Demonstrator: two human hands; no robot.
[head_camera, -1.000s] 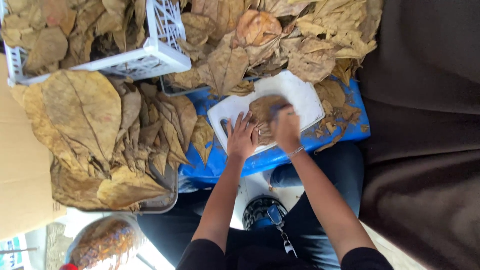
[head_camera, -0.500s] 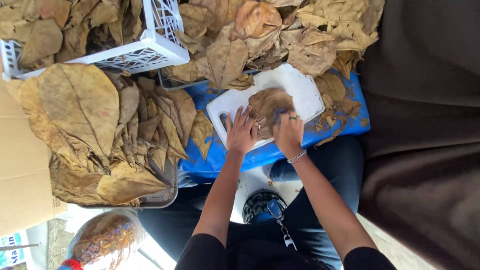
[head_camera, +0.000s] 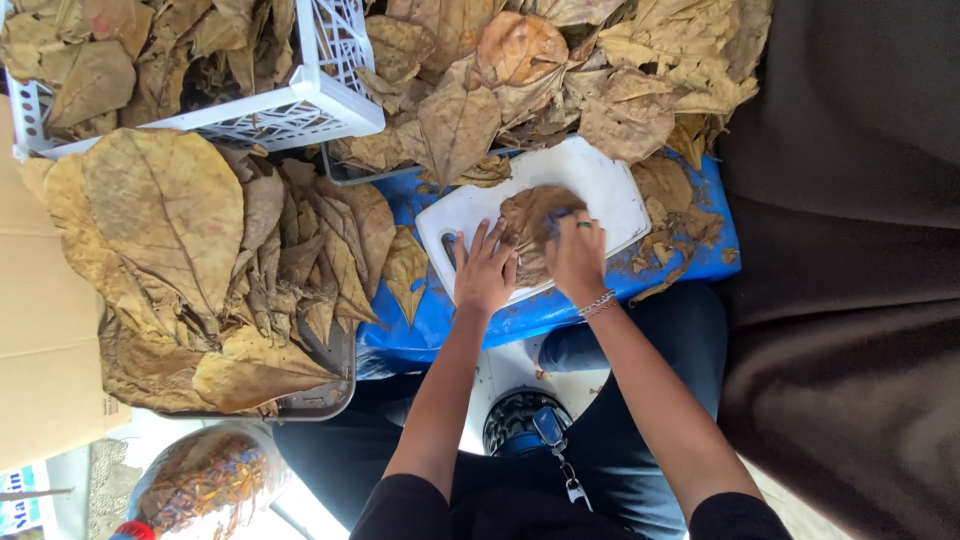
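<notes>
Since the earlier frames the hands have shifted little; the right hand (head_camera: 577, 258) remains on the dry brown leaf (head_camera: 530, 222), which lies on the white cutting board (head_camera: 600, 185) atop the blue surface (head_camera: 480, 320). Right fingers curl over a small blue object pressed to the leaf. The left hand (head_camera: 485, 272) lies flat, fingers spread and released, pinning the leaf's near edge. A white crate (head_camera: 330, 90) of leaves stands to the left, well apart.
</notes>
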